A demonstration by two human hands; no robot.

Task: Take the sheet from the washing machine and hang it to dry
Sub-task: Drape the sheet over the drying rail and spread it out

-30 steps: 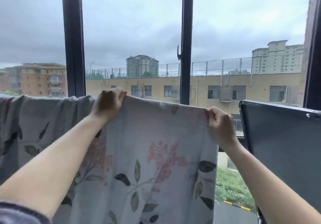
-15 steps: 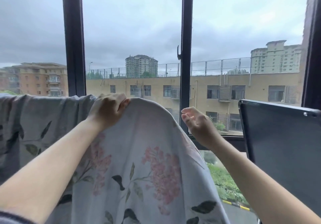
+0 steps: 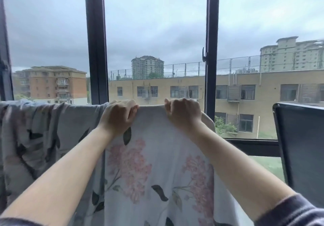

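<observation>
- Closest to me, two dark sleeves: the right sleeve (image 3: pixel 294 211) at the bottom right corner, and a sliver of the left sleeve (image 3: pixel 17 223) at the bottom left. Both bare forearms reach up and forward.
- Between and under the forearms hangs the sheet (image 3: pixel 154 169), pale with pink flower clusters and dark leaves. It drops straight down out of view.
- To the left the sheet looks greyer and falls in loose folds, draped over something I cannot see. Its top edge runs roughly level across to the left border.
- Up at that top edge, the left hand (image 3: pixel 119 118) has its fingers curled over the fold and grips the cloth.
- The right hand (image 3: pixel 183 115) does the same just beside it, knuckles towards me, fingers hooked over the edge. A short taut stretch of hem spans between the two hands.
- On the right, a dark panel (image 3: pixel 305 152) with a rounded corner stands apart from the sheet.
- Behind the sheet is the window frame (image 3: pixel 96 50), dark uprights splitting the glass, with a small window handle (image 3: pixel 203 54) on the right-hand upright.
- Outside, a long yellow building (image 3: pixel 184 88) with rows of windows, a rooftop fence (image 3: pixel 189 68) along its top, and green bushes (image 3: pixel 225 127) at its foot.
- Further off, a brick building (image 3: pixel 52 83) at left, a tall tower (image 3: pixel 147 67) in the centre, a pale block (image 3: pixel 291 55) at right.
- Above it all, a heavy grey sky (image 3: pixel 157 15).
</observation>
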